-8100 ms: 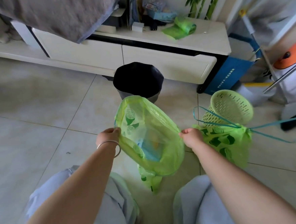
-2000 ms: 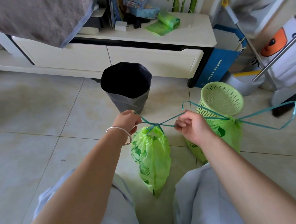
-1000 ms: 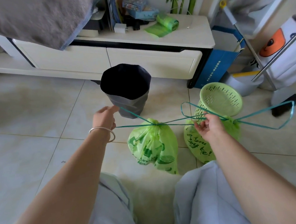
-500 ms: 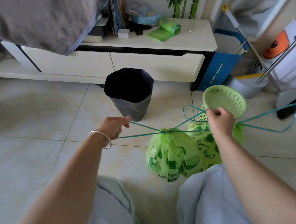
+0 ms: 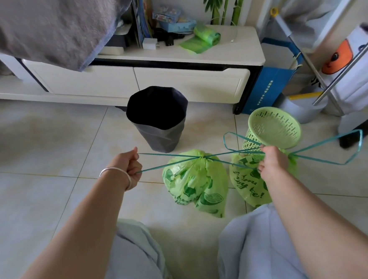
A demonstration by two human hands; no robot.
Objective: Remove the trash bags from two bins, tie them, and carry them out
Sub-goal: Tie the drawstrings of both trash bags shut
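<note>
Drawstrings (image 5: 169, 160) are now being pulled taut and level between my two fists, where a moment ago my left hand was only pinching its loop loosely; the neck of the middle bag (image 5: 194, 180) is cinching shut into a tight knot of plastic. I am judging this second bag nearly closed, with only the tying left before carrying both out. My left hand (image 5: 129, 166) is clenching its loop of string, fingers fully curled round it. My right hand (image 5: 271, 160) is gripping the other loop the same way, hovering in front of the other bag (image 5: 247, 185), already cinched. Both bags are sitting on the floor tiles (image 5: 41, 203), near the black bin (image 5: 157, 119) and green basket (image 5: 273, 126).
</note>
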